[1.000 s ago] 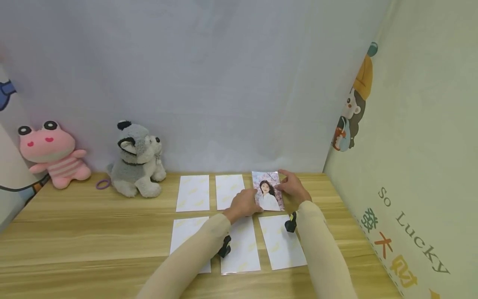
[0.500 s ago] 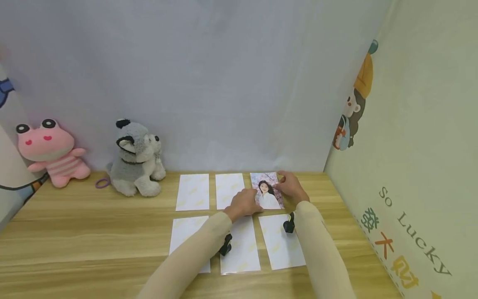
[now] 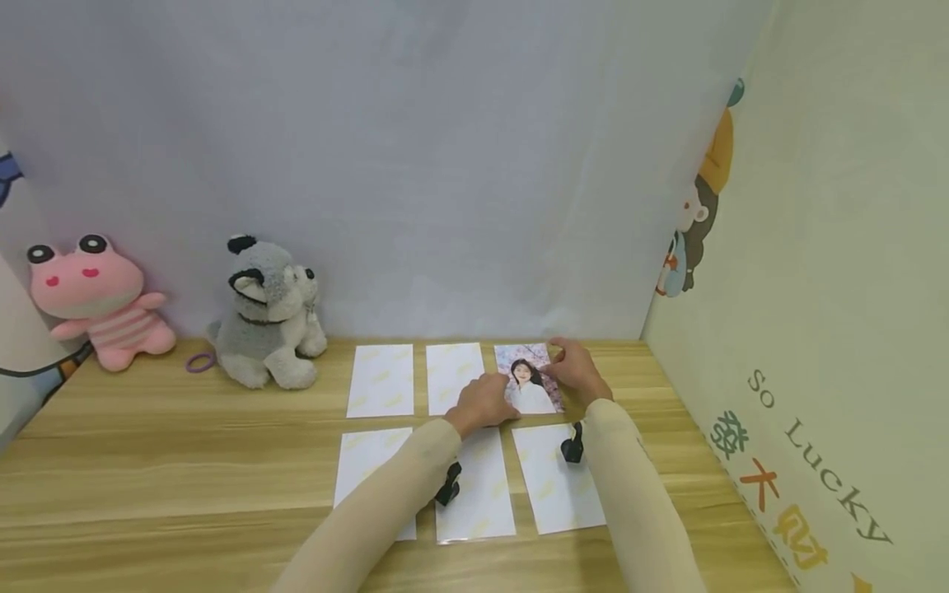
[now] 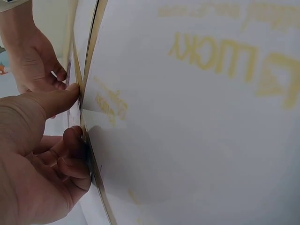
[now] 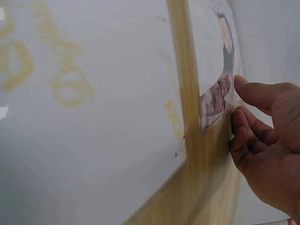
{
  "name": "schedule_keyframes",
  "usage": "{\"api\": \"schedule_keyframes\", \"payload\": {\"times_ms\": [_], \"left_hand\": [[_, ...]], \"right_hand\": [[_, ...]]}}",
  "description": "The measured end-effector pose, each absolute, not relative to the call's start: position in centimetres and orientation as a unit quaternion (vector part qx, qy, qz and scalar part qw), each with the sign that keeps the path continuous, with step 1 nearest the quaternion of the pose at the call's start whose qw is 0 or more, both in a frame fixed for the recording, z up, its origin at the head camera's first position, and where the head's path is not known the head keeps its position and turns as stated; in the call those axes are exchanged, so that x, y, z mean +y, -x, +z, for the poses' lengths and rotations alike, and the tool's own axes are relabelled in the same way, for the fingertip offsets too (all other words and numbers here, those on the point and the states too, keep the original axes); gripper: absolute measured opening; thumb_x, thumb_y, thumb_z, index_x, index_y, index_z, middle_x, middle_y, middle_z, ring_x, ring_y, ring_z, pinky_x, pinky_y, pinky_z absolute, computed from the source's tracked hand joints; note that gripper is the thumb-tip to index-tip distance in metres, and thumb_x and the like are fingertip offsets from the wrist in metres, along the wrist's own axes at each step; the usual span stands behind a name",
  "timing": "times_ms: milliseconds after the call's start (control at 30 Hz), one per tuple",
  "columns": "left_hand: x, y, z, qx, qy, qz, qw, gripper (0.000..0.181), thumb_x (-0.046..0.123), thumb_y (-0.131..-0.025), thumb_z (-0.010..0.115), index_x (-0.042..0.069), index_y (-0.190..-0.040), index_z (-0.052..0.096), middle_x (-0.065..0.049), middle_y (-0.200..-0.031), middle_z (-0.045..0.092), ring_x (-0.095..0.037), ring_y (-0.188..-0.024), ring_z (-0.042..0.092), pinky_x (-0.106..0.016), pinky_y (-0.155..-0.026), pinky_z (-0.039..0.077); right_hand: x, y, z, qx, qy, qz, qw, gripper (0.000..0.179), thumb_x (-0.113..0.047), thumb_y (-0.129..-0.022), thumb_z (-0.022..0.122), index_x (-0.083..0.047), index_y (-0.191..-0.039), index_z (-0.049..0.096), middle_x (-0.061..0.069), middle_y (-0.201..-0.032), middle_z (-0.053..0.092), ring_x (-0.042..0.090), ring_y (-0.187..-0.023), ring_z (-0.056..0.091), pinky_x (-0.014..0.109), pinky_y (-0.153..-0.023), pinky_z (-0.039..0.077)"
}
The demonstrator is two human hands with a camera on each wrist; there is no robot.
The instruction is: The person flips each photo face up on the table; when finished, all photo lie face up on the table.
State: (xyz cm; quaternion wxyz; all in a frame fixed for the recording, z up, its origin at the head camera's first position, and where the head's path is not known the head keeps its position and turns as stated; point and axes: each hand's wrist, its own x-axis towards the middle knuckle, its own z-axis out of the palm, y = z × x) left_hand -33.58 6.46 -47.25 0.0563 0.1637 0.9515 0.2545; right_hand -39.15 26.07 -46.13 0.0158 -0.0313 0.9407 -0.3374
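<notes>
A printed photo [image 3: 530, 399] of a person in white before pink blossoms lies face up at the right end of the back row. My left hand [image 3: 485, 402] holds its left edge and lower corner; in the left wrist view its thumb and curled fingers [image 4: 75, 173] meet at the card edges. At the right edge, my right hand [image 3: 582, 372] pinches the photo between thumb and fingers, seen closely in the right wrist view, where the photo [image 5: 218, 96] bows slightly. Just left in the same row is a white card [image 3: 448, 375], partly covered by my left hand.
Another white card [image 3: 381, 380] completes the back row. Three more white cards lie in front: a left one [image 3: 363, 453] under my sleeve, a middle one [image 3: 482, 502] and a tilted right one [image 3: 552, 486]. A plush dog [image 3: 270, 317], pink plush frog [image 3: 104, 301] and purple ring [image 3: 200, 362] sit leftward.
The photo's top edge has shifted slightly left and down, so that it lies lower and straighter in its row. Both hands stay at its sides, almost still.
</notes>
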Motion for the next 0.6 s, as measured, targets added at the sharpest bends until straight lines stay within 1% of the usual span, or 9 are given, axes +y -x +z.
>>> {"api": "schedule_keyframes", "payload": {"times_ms": [100,167,233,333,400,467,533,600], "left_hand": [[6.4,33.6,-47.2,0.951,-0.166,0.255,0.052,0.041,0.033,-0.079,0.084,0.007,-0.105,0.067,-0.012,-0.102,0.071,-0.033,-0.093,0.068,-0.046,-0.077,0.056],[6.3,33.4,-47.1,0.951,-0.166,0.258,0.050,0.041,0.033,-0.079,0.084,0.007,-0.106,0.067,-0.012,-0.102,0.071,-0.032,-0.092,0.069,-0.045,-0.076,0.056],[6.2,33.4,-46.9,0.948,-0.167,0.265,0.050,0.044,0.032,-0.079,0.084,0.007,-0.110,0.068,-0.012,-0.104,0.072,-0.032,-0.092,0.069,-0.045,-0.076,0.056],[5.8,33.4,-46.6,0.944,-0.178,0.274,0.051,0.052,0.033,-0.080,0.083,0.006,-0.122,0.066,-0.011,-0.112,0.072,-0.030,-0.096,0.069,-0.044,-0.081,0.056],[5.3,33.4,-46.3,0.939,-0.188,0.284,0.052,0.057,0.033,-0.082,0.081,0.006,-0.129,0.064,-0.011,-0.112,0.072,-0.029,-0.096,0.069,-0.044,-0.082,0.056],[4.7,33.3,-46.0,0.935,-0.198,0.291,0.047,0.059,0.033,-0.083,0.080,0.008,-0.133,0.062,-0.010,-0.109,0.072,-0.027,-0.093,0.069,-0.042,-0.079,0.056],[3.8,33.3,-45.6,0.929,-0.207,0.304,0.039,0.058,0.031,-0.083,0.081,0.007,-0.133,0.062,-0.008,-0.097,0.072,-0.023,-0.083,0.068,-0.038,-0.070,0.055],[2.8,33.2,-45.4,0.924,-0.213,0.316,0.028,0.055,0.030,-0.084,0.080,0.007,-0.131,0.063,-0.004,-0.087,0.069,-0.018,-0.074,0.063,-0.032,-0.062,0.051]], "right_hand": [[25.9,39.2,-46.0,0.942,0.019,-0.335,0.023,0.061,-0.003,-0.085,0.072,0.004,-0.141,0.049,0.019,-0.093,0.066,0.022,-0.077,0.058,0.030,-0.068,0.047],[25.8,39.1,-45.9,0.943,0.015,-0.332,0.022,0.060,-0.002,-0.086,0.070,0.003,-0.142,0.049,0.018,-0.094,0.065,0.022,-0.077,0.057,0.030,-0.068,0.047],[25.7,39.1,-45.9,0.942,0.015,-0.334,0.018,0.059,-0.002,-0.087,0.069,0.003,-0.142,0.049,0.018,-0.095,0.065,0.022,-0.078,0.056,0.030,-0.069,0.047],[25.5,39.1,-45.7,0.940,0.019,-0.341,0.010,0.058,-0.002,-0.087,0.069,0.003,-0.142,0.049,0.016,-0.095,0.063,0.021,-0.080,0.055,0.030,-0.069,0.047],[25.4,39.1,-45.5,0.939,0.022,-0.344,0.005,0.057,-0.002,-0.088,0.069,0.003,-0.142,0.049,0.015,-0.095,0.061,0.020,-0.080,0.054,0.029,-0.069,0.046],[25.2,39.0,-45.3,0.940,0.026,-0.341,0.003,0.057,-0.003,-0.089,0.069,0.003,-0.142,0.048,0.014,-0.094,0.060,0.020,-0.079,0.054,0.029,-0.068,0.045],[25.1,38.9,-44.9,0.942,0.028,-0.335,0.001,0.057,-0.005,-0.090,0.069,0.001,-0.143,0.048,0.013,-0.095,0.060,0.020,-0.079,0.054,0.029,-0.069,0.046],[24.9,38.8,-44.6,0.944,0.031,-0.328,0.001,0.057,-0.008,-0.091,0.069,0.001,-0.143,0.048,0.014,-0.096,0.060,0.021,-0.079,0.054,0.032,-0.071,0.047]]}}
